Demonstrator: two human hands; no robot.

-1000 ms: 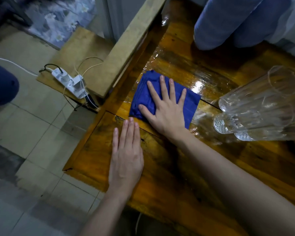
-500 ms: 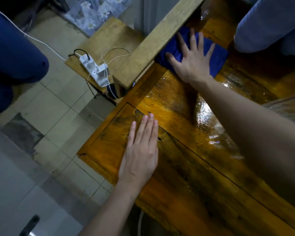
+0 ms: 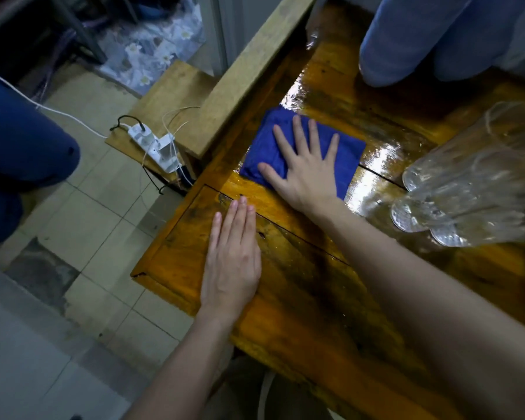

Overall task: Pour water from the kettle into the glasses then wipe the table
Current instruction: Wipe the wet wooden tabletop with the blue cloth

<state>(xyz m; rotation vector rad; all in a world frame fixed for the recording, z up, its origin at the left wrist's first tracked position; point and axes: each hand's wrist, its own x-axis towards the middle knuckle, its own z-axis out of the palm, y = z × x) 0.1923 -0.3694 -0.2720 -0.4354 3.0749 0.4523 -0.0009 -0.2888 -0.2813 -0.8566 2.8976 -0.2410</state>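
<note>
A folded blue cloth (image 3: 267, 153) lies on the wet, glossy wooden table (image 3: 315, 298) near its left edge. My right hand (image 3: 306, 168) presses flat on the cloth with fingers spread. My left hand (image 3: 232, 253) rests flat on the table nearer to me, fingers together, holding nothing. Clear ribbed glasses (image 3: 473, 189) stand clustered at the right edge of the view. No kettle is in sight.
A wooden beam (image 3: 255, 65) runs along the table's left side. A white power strip with cables (image 3: 155, 147) sits on a low board below it. A person's blue-clad legs (image 3: 422, 34) are at the far end, another knee (image 3: 22, 140) at left. Tiled floor lies left.
My right hand slid the cloth away toward the far left corner, then drew it back toward the glasses. My left hand stayed flat on the table. The view shifted with my head.
</note>
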